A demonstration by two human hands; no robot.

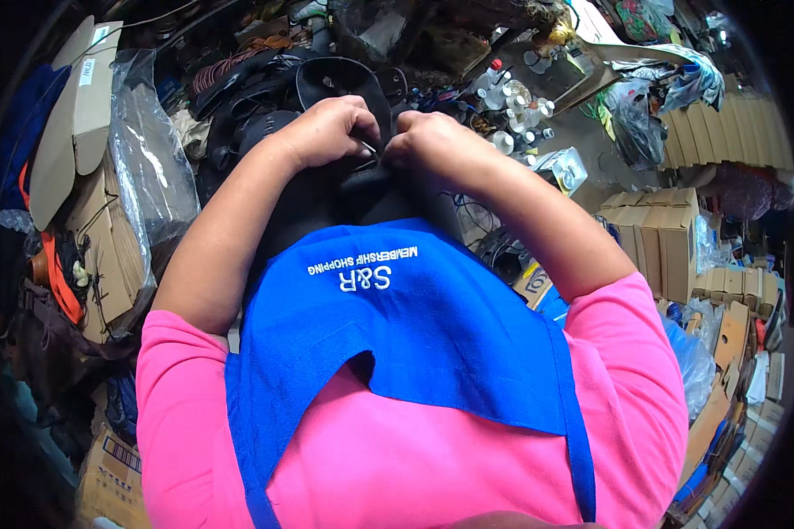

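Note:
My left hand [326,130] and my right hand [432,143] meet close together over a piece of black material [353,189] held in front of my chest. Both hands have their fingers curled and pinch the black piece at its upper edge. A thin light thread or needle seems to run between the fingertips; it is too small to tell which. Below the hands, a blue apron [415,317] over a pink shirt [397,458] fills the lower middle of the view and hides my lap.
More black shaped pieces [265,97] are piled beyond my hands. A clear plastic bag [150,159] and cardboard pieces [79,115] lie at the left. Small bottles [512,97] stand at the upper right. Stacked brown boxes [662,238] fill the right side.

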